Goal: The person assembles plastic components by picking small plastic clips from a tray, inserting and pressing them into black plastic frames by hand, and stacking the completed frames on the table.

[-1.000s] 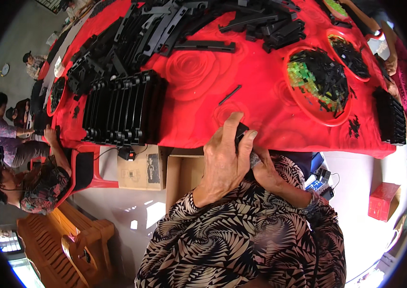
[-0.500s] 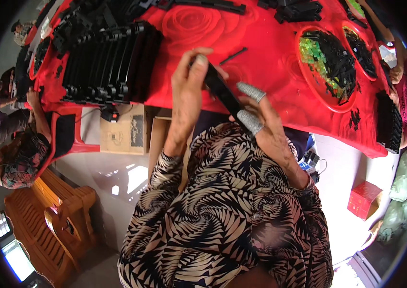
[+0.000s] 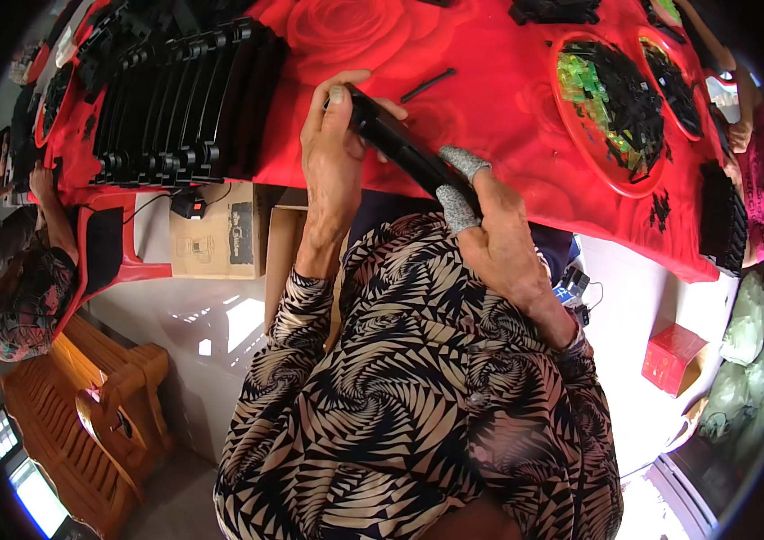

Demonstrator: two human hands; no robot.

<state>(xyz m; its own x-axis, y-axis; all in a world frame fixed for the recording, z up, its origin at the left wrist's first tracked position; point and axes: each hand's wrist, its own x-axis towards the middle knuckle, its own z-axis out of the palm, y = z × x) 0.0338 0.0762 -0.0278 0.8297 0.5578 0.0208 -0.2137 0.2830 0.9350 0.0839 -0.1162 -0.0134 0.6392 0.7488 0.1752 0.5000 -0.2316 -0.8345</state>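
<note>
Head view: a long, slim black part (image 3: 402,148) is held between two hands, slantwise, just above the near edge of the table (image 3: 454,45), which is covered by a red cloth patterned with roses. Its upper-left end is gripped by the left hand (image 3: 332,153), with the thumb laid on top and the fingers curled around the far side. The lower-right end is pinched by the right hand (image 3: 506,223), whose thumb and forefinger are clad in grey speckled covers (image 3: 458,211) (the other fingers are mostly hidden from sight). On the cloth, just beyond the held part, a thin black strip (image 3: 429,84) is seen lying at a slant. To the left, a row of long black pieces (image 3: 179,108) is stood closely side by side near the table's edge. To the right, an oval red tray (image 3: 627,188) is filled with small green and black pieces, and a smaller red tray (image 3: 696,132) is set just beyond it. Under the table's left part, a cardboard box (image 3: 204,247) is partly covered by the cloth's edge.
</note>
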